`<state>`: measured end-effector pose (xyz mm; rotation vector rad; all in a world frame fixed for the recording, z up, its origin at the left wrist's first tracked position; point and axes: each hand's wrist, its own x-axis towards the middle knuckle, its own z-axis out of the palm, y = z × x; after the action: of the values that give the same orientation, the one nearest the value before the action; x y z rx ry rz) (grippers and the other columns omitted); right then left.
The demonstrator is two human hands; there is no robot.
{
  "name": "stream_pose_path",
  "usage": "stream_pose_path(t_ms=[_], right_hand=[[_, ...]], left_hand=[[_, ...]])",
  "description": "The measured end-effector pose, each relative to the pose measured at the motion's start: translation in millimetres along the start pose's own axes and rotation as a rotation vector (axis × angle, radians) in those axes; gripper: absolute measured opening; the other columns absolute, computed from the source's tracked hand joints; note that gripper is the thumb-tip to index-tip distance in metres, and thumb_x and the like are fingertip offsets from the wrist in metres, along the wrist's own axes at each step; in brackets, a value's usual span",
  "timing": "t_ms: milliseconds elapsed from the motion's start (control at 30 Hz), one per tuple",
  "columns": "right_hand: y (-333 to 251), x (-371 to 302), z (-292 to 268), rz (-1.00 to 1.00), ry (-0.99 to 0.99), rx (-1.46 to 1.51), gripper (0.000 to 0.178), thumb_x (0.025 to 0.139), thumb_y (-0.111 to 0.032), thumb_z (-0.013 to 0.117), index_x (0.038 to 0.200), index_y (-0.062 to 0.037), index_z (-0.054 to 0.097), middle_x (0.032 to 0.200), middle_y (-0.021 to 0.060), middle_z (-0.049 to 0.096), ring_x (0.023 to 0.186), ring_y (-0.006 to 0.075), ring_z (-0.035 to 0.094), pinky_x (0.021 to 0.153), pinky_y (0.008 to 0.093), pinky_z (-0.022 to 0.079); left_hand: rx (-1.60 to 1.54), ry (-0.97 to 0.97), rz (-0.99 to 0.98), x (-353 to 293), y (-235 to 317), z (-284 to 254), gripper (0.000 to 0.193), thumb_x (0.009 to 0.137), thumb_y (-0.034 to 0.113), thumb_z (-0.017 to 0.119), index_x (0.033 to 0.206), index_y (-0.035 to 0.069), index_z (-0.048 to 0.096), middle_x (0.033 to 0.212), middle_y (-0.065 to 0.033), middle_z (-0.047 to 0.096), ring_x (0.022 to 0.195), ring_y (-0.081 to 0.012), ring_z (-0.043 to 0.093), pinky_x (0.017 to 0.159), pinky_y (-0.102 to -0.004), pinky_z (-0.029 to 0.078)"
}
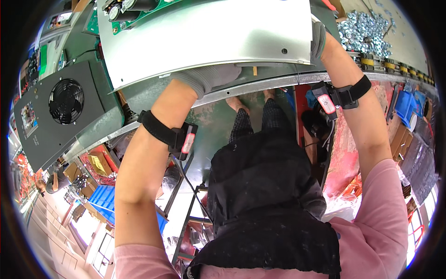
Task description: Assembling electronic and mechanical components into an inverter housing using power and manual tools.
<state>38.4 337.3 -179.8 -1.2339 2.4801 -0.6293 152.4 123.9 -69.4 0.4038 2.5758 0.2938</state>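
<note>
A large silver sheet-metal panel (209, 46) spans the top middle, with a green circuit board (139, 13) carrying black capacitors on its far left part. Its near edge is raised off the workbench. My left hand (211, 78), in a grey knit glove, reaches beneath that near edge and holds the panel from below; its fingertips are mostly hidden. At the panel's right edge, my right hand (318, 41), gloved alike, is closed on the side, its fingers partly covered by the metal. Each forearm wears a black strap with a small device.
Left of the panel lies a dark grey plate with a black fan (66, 101). A heap of small shiny metal parts (364, 33) sits at the far right, beside a roller track (390, 65). The bench's metal edge (260, 88) runs before me; blue bins (102, 203) stand lower left.
</note>
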Motion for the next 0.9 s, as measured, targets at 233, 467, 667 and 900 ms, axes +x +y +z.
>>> stream_pose_path(t_ms=[233,467,667,900], right_hand=[[-33,14,1,-0.051,-0.002,-0.218,0.022,0.086,-0.022,0.054,0.095,-0.0055,0.065,0.089,0.0147,0.065,0.084,0.0291,0.063,0.077,0.0360,0.050],[-42,12,-10,-0.023,-0.003,-0.230,0.024,0.085,-0.023,0.055,0.097,-0.0052,0.064,0.092,0.0153,0.065,0.086,0.0296,0.063,0.080,0.0370,0.049],[-52,5,-15,0.035,-0.015,-0.139,0.027,0.083,-0.025,0.057,0.101,-0.0047,0.062,0.095,0.0161,0.064,0.089,0.0303,0.062,0.083,0.0382,0.048],[-61,-1,-25,0.102,-0.023,-0.038,0.033,0.081,-0.027,0.060,0.105,-0.0041,0.060,0.099,0.0170,0.063,0.093,0.0311,0.061,0.086,0.0396,0.046]], left_hand=[[-0.022,0.187,0.125,1,-7,11,0.024,0.082,0.024,0.052,0.092,0.006,0.063,0.081,-0.0121,0.064,0.075,-0.0295,0.062,0.072,-0.0391,0.051],[-0.031,0.333,0.238,5,-6,14,0.021,0.080,0.021,0.054,0.091,0.006,0.064,0.079,-0.0116,0.064,0.074,-0.0290,0.061,0.070,-0.0386,0.050],[-0.054,0.215,0.149,6,-6,13,0.022,0.082,0.023,0.053,0.090,0.005,0.064,0.076,-0.0114,0.063,0.071,-0.0290,0.062,0.069,-0.0385,0.051],[-0.008,0.250,0.151,5,-10,20,0.024,0.082,0.026,0.053,0.091,0.006,0.063,0.077,-0.0118,0.064,0.071,-0.0294,0.062,0.070,-0.0386,0.051]])
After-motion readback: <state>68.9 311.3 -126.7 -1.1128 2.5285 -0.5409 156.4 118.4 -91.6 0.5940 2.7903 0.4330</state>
